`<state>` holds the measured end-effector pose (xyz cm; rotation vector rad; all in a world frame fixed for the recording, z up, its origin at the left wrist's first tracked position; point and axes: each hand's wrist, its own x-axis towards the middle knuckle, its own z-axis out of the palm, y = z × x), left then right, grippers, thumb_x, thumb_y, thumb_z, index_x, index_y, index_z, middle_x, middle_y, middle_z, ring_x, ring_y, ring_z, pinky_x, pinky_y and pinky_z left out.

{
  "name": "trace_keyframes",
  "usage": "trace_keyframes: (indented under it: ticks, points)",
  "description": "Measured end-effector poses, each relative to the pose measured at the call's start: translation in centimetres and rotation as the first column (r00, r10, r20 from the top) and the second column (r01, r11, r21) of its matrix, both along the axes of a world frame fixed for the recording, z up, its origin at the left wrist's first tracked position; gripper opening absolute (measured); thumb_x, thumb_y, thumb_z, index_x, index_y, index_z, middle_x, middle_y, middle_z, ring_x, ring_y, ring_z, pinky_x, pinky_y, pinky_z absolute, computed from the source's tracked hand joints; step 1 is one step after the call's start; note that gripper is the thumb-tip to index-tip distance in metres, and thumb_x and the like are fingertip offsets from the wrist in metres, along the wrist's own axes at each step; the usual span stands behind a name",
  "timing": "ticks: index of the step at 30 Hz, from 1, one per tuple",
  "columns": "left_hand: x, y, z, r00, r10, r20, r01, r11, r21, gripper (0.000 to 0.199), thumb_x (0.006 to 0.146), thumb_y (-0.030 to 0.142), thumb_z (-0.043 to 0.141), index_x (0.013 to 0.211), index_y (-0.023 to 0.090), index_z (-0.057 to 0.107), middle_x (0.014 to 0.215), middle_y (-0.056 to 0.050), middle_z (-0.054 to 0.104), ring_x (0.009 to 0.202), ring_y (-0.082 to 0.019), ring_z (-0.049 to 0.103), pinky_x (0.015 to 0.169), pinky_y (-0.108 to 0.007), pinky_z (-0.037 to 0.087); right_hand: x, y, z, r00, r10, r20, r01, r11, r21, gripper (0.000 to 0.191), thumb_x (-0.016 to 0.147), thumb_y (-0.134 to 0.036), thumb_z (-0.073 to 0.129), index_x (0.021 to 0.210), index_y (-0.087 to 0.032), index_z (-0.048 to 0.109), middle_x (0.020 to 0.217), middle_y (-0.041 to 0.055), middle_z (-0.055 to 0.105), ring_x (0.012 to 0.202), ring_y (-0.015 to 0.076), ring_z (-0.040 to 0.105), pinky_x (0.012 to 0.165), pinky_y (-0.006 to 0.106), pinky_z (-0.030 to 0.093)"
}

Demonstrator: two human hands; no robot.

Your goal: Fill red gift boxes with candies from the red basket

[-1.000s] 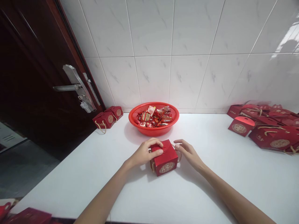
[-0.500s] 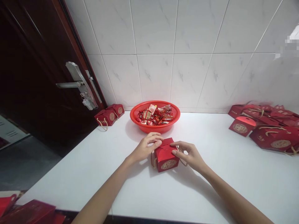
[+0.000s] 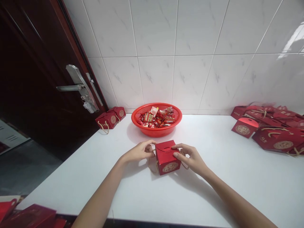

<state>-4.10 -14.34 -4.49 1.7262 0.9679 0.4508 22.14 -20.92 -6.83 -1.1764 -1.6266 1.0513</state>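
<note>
A small red box [image 3: 168, 158] with a gold round pattern stands on the white table [image 3: 135, 199], its top flaps folded flat with a slot in them. Rope handles hang at both of its sides. At the box's left side, my left hand [image 3: 140, 151] pinches the cord there between thumb and fingers. The thumb and index finger of my right hand [image 3: 191, 158] rest on the right part of the box's top, spread apart, with nothing gripped between them. Behind the box sits a red basket [image 3: 156, 131] of wrapped candies [image 3: 158, 117].
Two closed red boxes [image 3: 110, 118] stand at the back left, by the dark door [image 3: 42, 63]. More red boxes [image 3: 282, 139] are heaped at the right. Further red boxes [image 3: 30, 217] lie at the lower left corner. A tiled wall [image 3: 156, 72] rises behind the table.
My left hand has moved from the box's top to its left side and closed on the cord. The top flaps now lie flatter. My right hand has stayed on the box.
</note>
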Motion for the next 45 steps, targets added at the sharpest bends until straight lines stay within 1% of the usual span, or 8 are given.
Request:
trace_keyframes:
  ticks: [4, 10, 14, 19, 26, 36, 41, 45]
  points:
    - [-0.7, -0.3, 1.5, 0.979, 0.009, 0.206, 0.017, 0.992, -0.125, 0.05, 0.077, 0.038, 0.077, 0.119, 0.019, 0.06, 0.066, 0.003, 0.065, 0.062, -0.017, 0.064, 0.067, -0.031, 0.05, 0.0, -0.1, 0.2, 1.0, -0.009, 0.013, 0.009, 1.0, 0.005, 0.043, 0.087, -0.057, 0.065, 0.107, -0.02, 0.071, 0.047, -0.0091, 0.045, 0.039, 0.0107, 0.041, 0.05, 0.027, 0.038]
    - [-1.3, -0.6, 2.6, 0.808, -0.003, 0.589, 0.018, 1.0, -0.02, 0.036, 0.071, 0.042, 0.083, 0.096, 0.018, 0.073, 0.07, -0.005, 0.073, 0.075, -0.024, 0.071, 0.08, -0.04, 0.054, 0.1, 0.0, 0.7, 0.999, -0.016, 0.038, 0.015, 1.0, 0.024, 0.041, 0.086, -0.055, 0.067, 0.104, -0.02, 0.072, 0.051, -0.0074, 0.047, 0.043, 0.0101, 0.04, 0.049, 0.026, 0.036]
    - [-0.5, -0.9, 2.8, 0.799, 0.027, 0.6, -0.041, 0.999, 0.009, 0.03, 0.073, 0.033, 0.08, 0.1, 0.02, 0.076, 0.084, -0.008, 0.079, 0.087, -0.028, 0.075, 0.086, -0.046, 0.056, 0.5, 0.3, 2.3, 0.998, -0.033, -0.058, 0.035, 0.999, 0.027, 0.043, 0.079, -0.057, 0.074, 0.1, -0.019, 0.073, 0.051, -0.0065, 0.046, 0.049, 0.012, 0.046, 0.047, 0.025, 0.036]
    - [1.7, -1.1, 3.2, 0.844, 0.037, 0.534, -0.123, 0.984, 0.125, 0.034, 0.078, 0.027, 0.08, 0.109, 0.018, 0.072, 0.101, -0.011, 0.08, 0.099, -0.027, 0.074, 0.088, -0.042, 0.06, 0.7, 1.2, 6.5, 0.976, 0.014, -0.218, -0.006, 0.999, 0.04, 0.041, 0.076, -0.051, 0.077, 0.099, -0.018, 0.07, 0.063, -0.0027, 0.059, 0.057, 0.014, 0.057, 0.056, 0.029, 0.048]
    - [5.1, -0.8, 4.3, 0.899, -0.023, 0.437, -0.151, 0.922, 0.358, 0.026, 0.085, 0.027, 0.07, 0.108, 0.016, 0.075, 0.102, -0.009, 0.08, 0.1, -0.026, 0.075, 0.09, -0.038, 0.06, -0.4, 2.3, 10.8, 0.981, 0.138, -0.136, -0.129, 0.989, 0.074, 0.03, 0.081, -0.036, 0.073, 0.104, -0.018, 0.067, 0.068, -0.0008, 0.069, 0.066, 0.017, 0.068, 0.068, 0.033, 0.055]
    - [7.9, 0.3, 5.4, 0.888, 0.072, 0.454, -0.262, 0.89, 0.372, 0.051, 0.08, 0.049, 0.077, 0.119, 0.017, 0.069, 0.104, -0.009, 0.079, 0.103, -0.028, 0.073, 0.089, -0.039, 0.061, -0.1, 3.1, 12.3, 0.997, 0.041, -0.067, -0.031, 0.989, 0.143, 0.022, 0.085, -0.031, 0.069, 0.102, -0.017, 0.066, 0.078, 0.0051, 0.075, 0.074, 0.0216, 0.074, 0.072, 0.036, 0.059]
    - [9.1, 0.9, 5.6, 0.907, 0.074, 0.415, -0.276, 0.849, 0.451, 0.042, 0.082, 0.039, 0.075, 0.117, 0.016, 0.068, 0.105, -0.009, 0.078, 0.103, -0.027, 0.073, 0.092, -0.037, 0.059, -0.3, 3.7, 11.6, 0.98, 0.058, -0.192, -0.039, 0.994, 0.102, 0.036, 0.076, -0.027, 0.075, 0.109, -0.019, 0.064, 0.065, -0.0011, 0.07, 0.067, 0.0206, 0.072, 0.068, 0.035, 0.059]
    - [9.3, 1.4, 5.7, 0.897, 0.018, 0.442, -0.243, 0.855, 0.458, 0.041, 0.082, 0.032, 0.073, 0.119, 0.017, 0.065, 0.098, -0.007, 0.076, 0.097, -0.024, 0.073, 0.091, -0.037, 0.058, -0.4, 4.4, 11.1, 0.923, -0.023, -0.385, 0.041, 0.998, 0.039, 0.036, 0.067, -0.027, 0.081, 0.1, -0.02, 0.068, 0.068, -0.0007, 0.071, 0.068, 0.0194, 0.071, 0.071, 0.036, 0.06]
